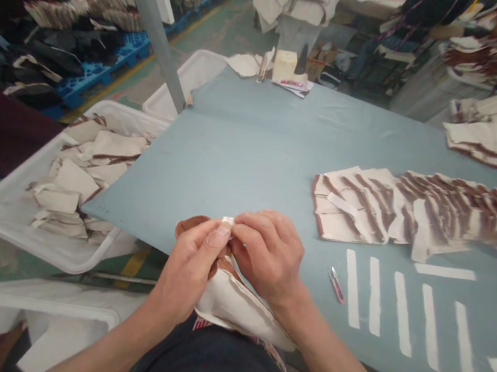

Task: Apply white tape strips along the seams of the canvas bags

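While left hand (190, 261) and right hand (269, 254), fingers closed, pinch cream cloth piece (233, 300), its length runs near-right.

Table (258, 144): smooth covering, faint sheen, slightly rippled toward the far side. Held piece (236, 297): cream cloth, matt, with smoother brown trim. Overlapping pieces (356, 206), right: the same matt cream cloth, brown-edged. Pale strips (403, 313), near right: flat, matt; paper or tape, indistinguishable. Snips (336, 285): bright metal blades, pink handle apparently plastic. Tub (34, 247), left: smooth white plastic, softly glossy. Post (155, 21), far left: smooth grey metal. Pallet (100, 63): blue plastic, openwork.
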Motion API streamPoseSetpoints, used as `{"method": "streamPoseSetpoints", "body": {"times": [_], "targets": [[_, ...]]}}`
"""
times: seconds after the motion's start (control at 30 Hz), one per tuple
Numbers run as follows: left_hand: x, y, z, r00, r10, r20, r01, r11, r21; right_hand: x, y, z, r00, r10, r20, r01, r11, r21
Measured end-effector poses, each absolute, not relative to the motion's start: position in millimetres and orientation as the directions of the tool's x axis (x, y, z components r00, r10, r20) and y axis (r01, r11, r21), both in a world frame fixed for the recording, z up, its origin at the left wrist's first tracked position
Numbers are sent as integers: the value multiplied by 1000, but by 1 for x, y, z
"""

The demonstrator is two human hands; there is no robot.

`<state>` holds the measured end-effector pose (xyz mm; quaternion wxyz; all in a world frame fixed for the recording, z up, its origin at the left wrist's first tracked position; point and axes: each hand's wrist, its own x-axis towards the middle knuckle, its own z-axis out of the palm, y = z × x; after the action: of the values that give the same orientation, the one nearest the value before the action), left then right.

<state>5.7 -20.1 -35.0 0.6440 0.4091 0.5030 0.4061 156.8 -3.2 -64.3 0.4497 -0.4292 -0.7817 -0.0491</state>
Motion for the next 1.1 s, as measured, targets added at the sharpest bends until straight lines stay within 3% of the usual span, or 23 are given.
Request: {"method": "streamPoseSetpoints", "body": {"times": [0.07,0.13,0.2,0.27,0.33,0.4,0.57,0.67,0.77,0.9,1.1], "targets": [[6,-23,-36,153,937,-313,-123,332,935,155,-1,-66,-145,668,730,711,583,-393],[6,-25,-36,114,933,-342,-161,357,920,157,-1,-65,23,782,623,648,463,-604],[5,-25,-35,65,917,-394,-217,398,891,162,-5,-60,151,916,372,457,269,-848],[4,-25,-33,41,898,-438,-253,433,865,168,-17,-53,162,979,122,285,72,-956],[4,-23,-32,24,897,-441,-249,433,866,172,-36,-49,158,987,34,303,-15,-953],[5,-22,-31,4,910,-414,-218,405,888,170,-57,-48,160,985,64,453,-15,-891],[9,-26,-38,19,917,-399,-134,397,908,151,-82,-63,96,939,330,681,179,-710],[2,-32,-43,78,923,-378,-77,384,920,150,-79,-76,93,892,443,719,248,-649],[-9,-38,-41,147,950,-274,135,255,957,157,-77,-81,69,886,458,743,261,-616],[-15,-44,-34,220,956,-193,373,100,922,163,-79,-83,52,893,447,746,263,-612],[-23,-48,-32,319,918,-234,326,126,937,164,-73,-86,57,900,432,729,258,-634]]}}
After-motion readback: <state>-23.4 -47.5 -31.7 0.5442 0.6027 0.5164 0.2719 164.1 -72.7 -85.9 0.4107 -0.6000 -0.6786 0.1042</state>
